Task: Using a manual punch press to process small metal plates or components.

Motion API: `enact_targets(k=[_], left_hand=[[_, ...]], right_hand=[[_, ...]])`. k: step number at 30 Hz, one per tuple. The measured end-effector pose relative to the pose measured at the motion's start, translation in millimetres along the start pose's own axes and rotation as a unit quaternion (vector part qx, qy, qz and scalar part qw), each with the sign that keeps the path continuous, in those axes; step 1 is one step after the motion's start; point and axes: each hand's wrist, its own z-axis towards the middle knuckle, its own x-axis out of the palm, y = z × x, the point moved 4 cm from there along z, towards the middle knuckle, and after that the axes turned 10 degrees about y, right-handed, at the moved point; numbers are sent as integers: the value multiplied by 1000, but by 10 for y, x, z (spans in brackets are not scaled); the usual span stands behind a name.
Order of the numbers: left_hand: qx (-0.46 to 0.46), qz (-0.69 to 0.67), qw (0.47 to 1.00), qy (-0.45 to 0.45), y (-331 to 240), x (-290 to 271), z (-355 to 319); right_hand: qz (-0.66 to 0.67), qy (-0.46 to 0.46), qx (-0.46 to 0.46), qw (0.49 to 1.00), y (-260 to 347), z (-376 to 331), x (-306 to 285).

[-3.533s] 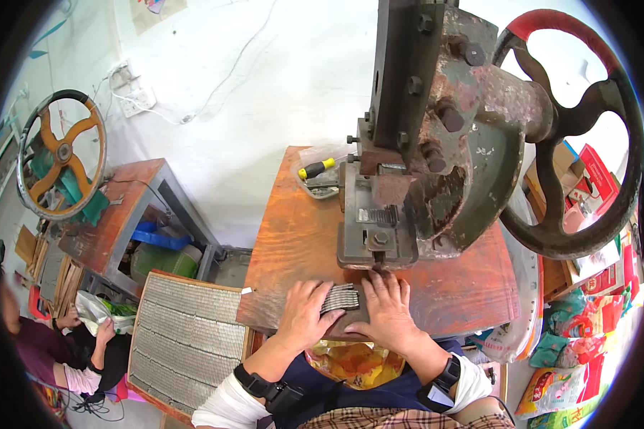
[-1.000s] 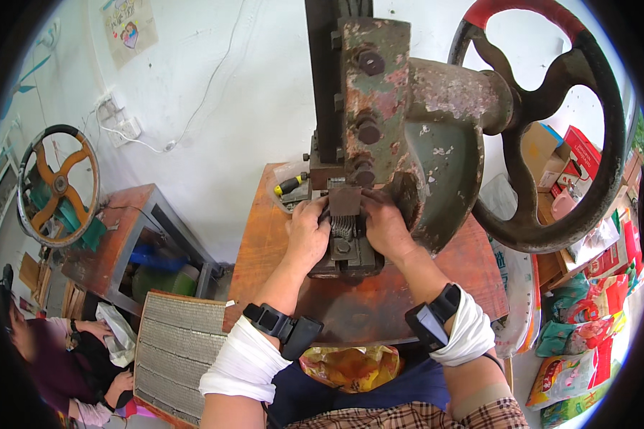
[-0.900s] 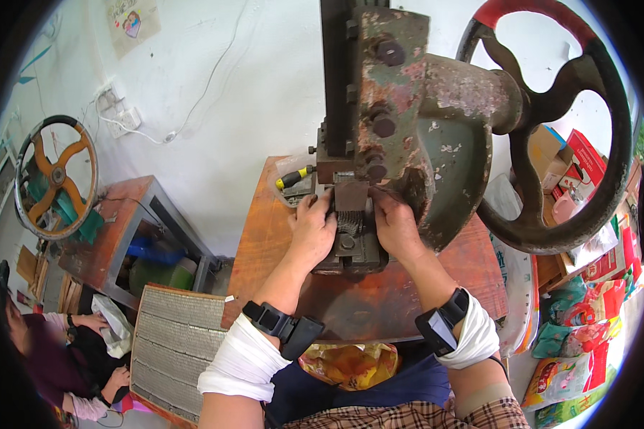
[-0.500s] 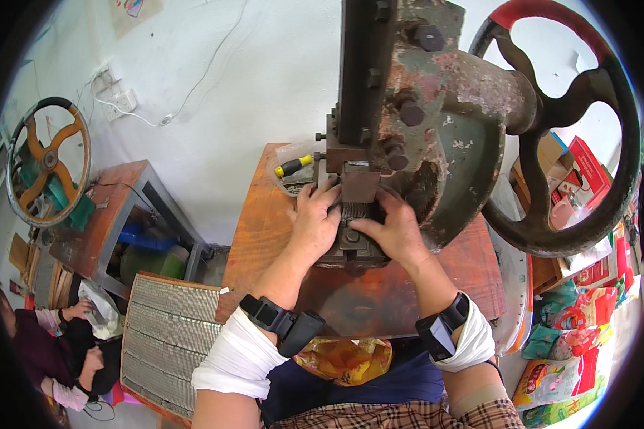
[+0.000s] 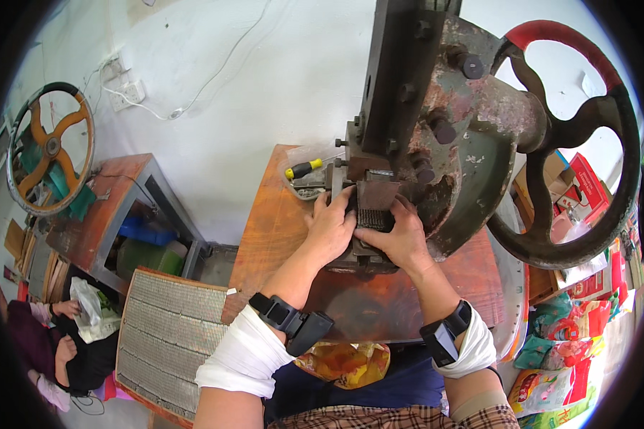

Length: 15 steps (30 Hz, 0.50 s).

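My left hand (image 5: 330, 226) and my right hand (image 5: 403, 234) close in on a dark ribbed metal piece (image 5: 373, 219) from its two sides. It sits low in the hand press (image 5: 472, 136), just in front of a flat metal block (image 5: 378, 194). My left fingers curl along its left side. On the right, my thumb lies across its near edge and my fingers reach behind the block. Several fingertips are hidden. Under my hands lies the dark press base (image 5: 363, 259), partly covered. The press stands on a worn wooden table (image 5: 265, 222).
A yellow-black screwdriver (image 5: 303, 169) lies in a clear tray left of the press. The big handwheel (image 5: 562, 250) is at right. A board of metal strips (image 5: 168, 336) leans at lower left, near another person (image 5: 43, 350). A yellow-red bag (image 5: 347, 365) lies below the table edge.
The view has shifted, so the press appears farther right. The ribbed piece now shows more of its face and covers the bolt on the base. My hands stay around it.
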Motion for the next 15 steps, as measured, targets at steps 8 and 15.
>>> enact_targets(k=[8,15], left_hand=[[40,8,999,24,80,32,46],[1,76,995,63,-119,-4,15]], right_hand=[[5,-36,-36,999,106,-59,-73],[27,-21,-27,999,61,-135,-250]])
